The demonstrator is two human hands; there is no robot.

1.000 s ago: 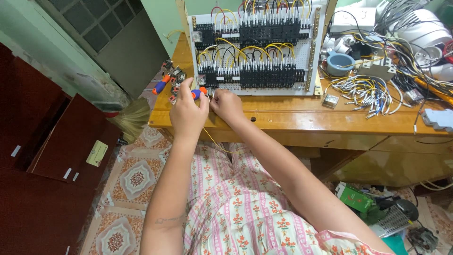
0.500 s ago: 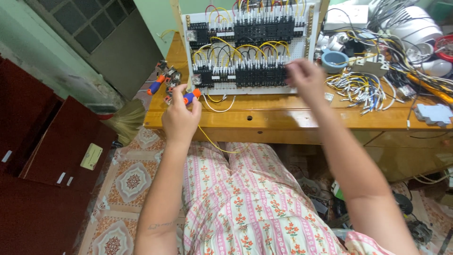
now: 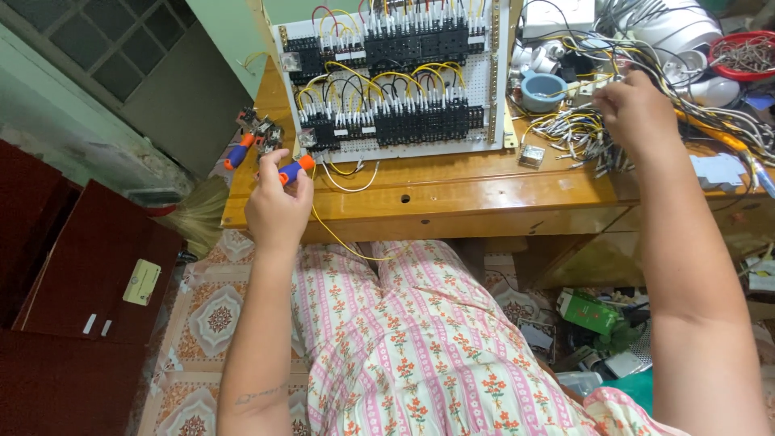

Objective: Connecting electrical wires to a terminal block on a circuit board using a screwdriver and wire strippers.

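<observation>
My left hand (image 3: 277,208) is closed around an orange and blue handled crimping tool (image 3: 266,145) at the wooden table's left front corner. A thin yellow wire (image 3: 339,240) hangs from near that hand toward my lap. My right hand (image 3: 636,109) is stretched out to the right over a heap of cut wires (image 3: 565,133) with metal tips, fingers pinched; whether it grips a wire is unclear. A white panel (image 3: 404,81) with rows of black relay sockets and yellow wiring leans upright between both hands.
Wooden table (image 3: 452,194) carries a blue tape roll (image 3: 542,89), a red bowl (image 3: 743,52) of small parts, white fittings and tangled cables at the right. Dark red cabinet (image 3: 81,274) stands left on the tiled floor. A green box (image 3: 593,311) lies under the table.
My right hand left the tool by my left hand and swung right across the panel to the wire heap. The left hand kept its hold on the tool.
</observation>
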